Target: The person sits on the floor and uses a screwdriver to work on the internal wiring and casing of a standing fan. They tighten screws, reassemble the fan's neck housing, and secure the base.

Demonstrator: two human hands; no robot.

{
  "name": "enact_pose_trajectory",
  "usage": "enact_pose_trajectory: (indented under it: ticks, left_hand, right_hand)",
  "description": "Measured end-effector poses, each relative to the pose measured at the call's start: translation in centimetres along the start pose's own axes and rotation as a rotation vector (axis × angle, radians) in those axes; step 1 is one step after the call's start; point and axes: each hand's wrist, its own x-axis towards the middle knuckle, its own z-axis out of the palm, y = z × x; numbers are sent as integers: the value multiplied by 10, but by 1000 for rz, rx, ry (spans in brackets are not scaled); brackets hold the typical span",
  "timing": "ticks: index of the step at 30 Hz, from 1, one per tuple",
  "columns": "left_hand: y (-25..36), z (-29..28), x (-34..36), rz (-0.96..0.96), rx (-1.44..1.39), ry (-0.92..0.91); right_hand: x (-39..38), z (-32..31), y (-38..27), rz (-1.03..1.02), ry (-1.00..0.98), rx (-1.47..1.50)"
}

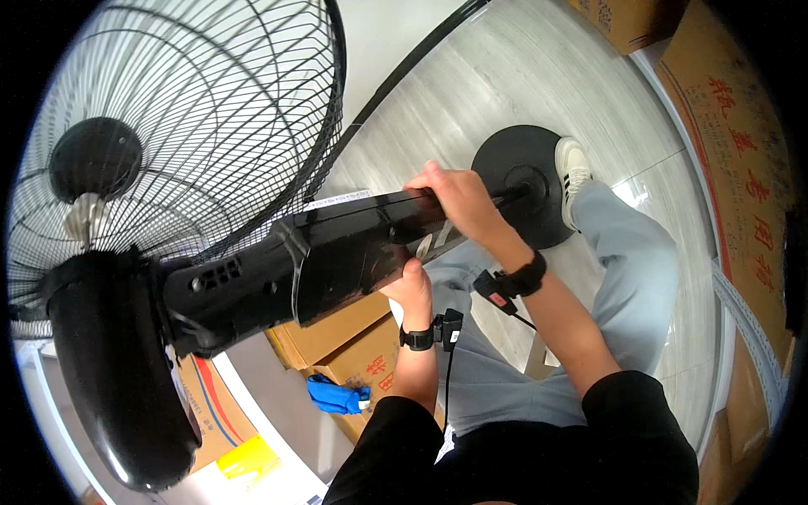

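A black standing fan fills the left and middle of the head view. Its wire cage (252, 109) is at the upper left and its rounded motor housing (126, 379) at the lower left. From there the long black body (353, 252) slants up and right to a pole on the round base (513, 219). My right hand (463, 202) is closed over the body's far end, near the pole. Lower down, my left hand (410, 295) grips the near side, thumb up; its other fingers are hidden beneath the body.
My shoe (574, 177) rests beside the base on the pale floor (429, 109). Cardboard boxes (732, 143) stand along the right, with more cartons (353, 345) under the fan. A blue cloth-like item (335, 394) lies on those. A black cable (404, 67) runs at the top.
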Motion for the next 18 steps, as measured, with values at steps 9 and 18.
enact_pose_trajectory:
  ticks: [9,18]
  left_hand:
    - [20,30,8,103,156,91]
    - [-6,13,3,42,31,137]
  right_hand:
    - [6,-7,30,107,112,92]
    - [6,1,26,32,128,-21]
